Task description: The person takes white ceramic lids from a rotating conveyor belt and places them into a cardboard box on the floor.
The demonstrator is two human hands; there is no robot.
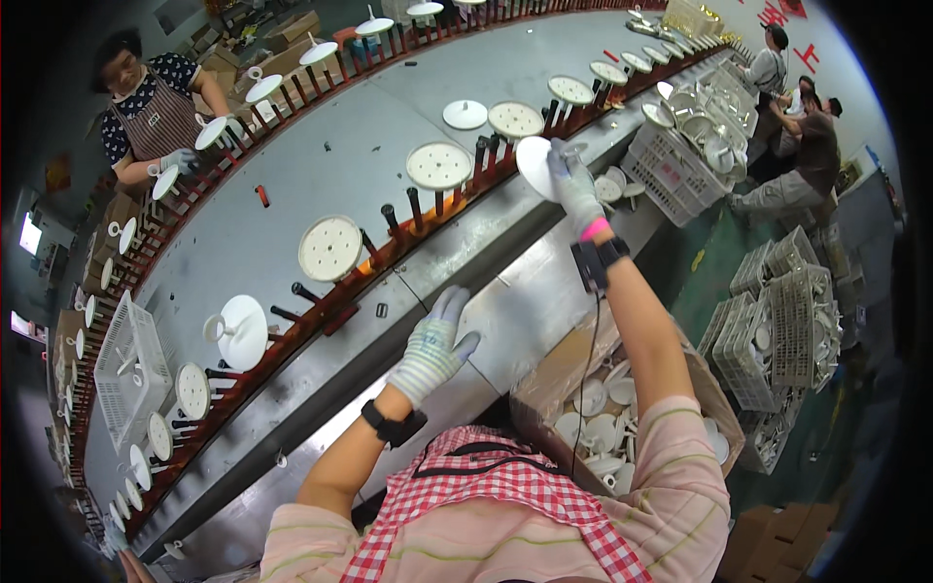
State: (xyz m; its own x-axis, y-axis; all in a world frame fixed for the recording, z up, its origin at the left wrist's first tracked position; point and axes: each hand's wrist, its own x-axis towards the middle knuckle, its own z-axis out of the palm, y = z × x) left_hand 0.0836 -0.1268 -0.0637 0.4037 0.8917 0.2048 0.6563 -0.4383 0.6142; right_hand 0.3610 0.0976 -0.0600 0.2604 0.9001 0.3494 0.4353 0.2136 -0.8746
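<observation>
Item: one white disc [534, 167], pinched at its right edge by my right hand [575, 183], the nearer of the two by far. I read it as lying up and left of that palm, tilted, beside the black-tipped pegs [480, 154] of the near track; being round, it offers no long axis. Those pegs lie to its left, the relation I judge decisive.

Item: one left hand [434, 348], bare of any load, fingers extended and thumb apart, over the metal tabletop [525, 299] (touching or hovering, I cannot tell).

Counted: two gloved hands; four large perforated discs [330, 248] on the near track beyond my left hand, smaller ones farther off uncounted; one ringed disc [243, 335] left of it; one cardboard box [546, 374] of white parts, too jumbled to count.
</observation>
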